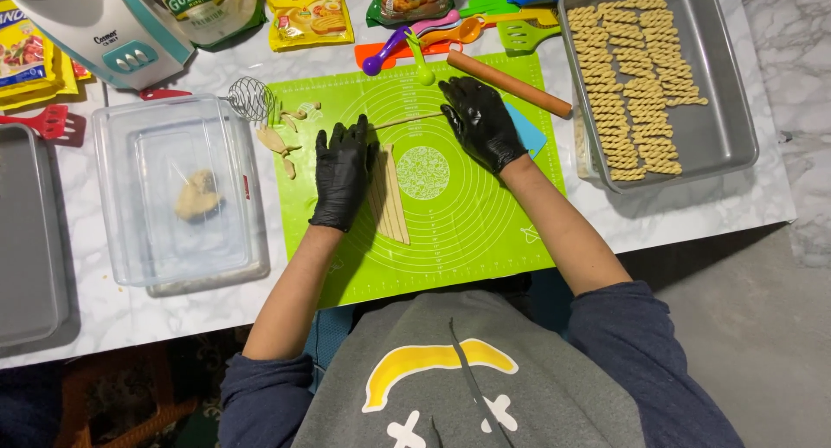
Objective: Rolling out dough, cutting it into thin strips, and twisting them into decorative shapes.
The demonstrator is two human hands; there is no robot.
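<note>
My left hand [342, 173] lies flat, fingers together, on the dough strips [391, 195] at the green mat's [467, 232] centre. At one o'clock, my right hand [479, 121] pinches a thin skewer [407, 121]. The strips look soft and tearable, so I judge the ends the best hold.

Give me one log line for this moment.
left hand: on dough strips | right hand: on thin stick | base: green mat

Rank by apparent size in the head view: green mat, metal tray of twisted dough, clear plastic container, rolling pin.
1. green mat
2. metal tray and clear plastic container: they look alike, so unranked
3. rolling pin
</note>
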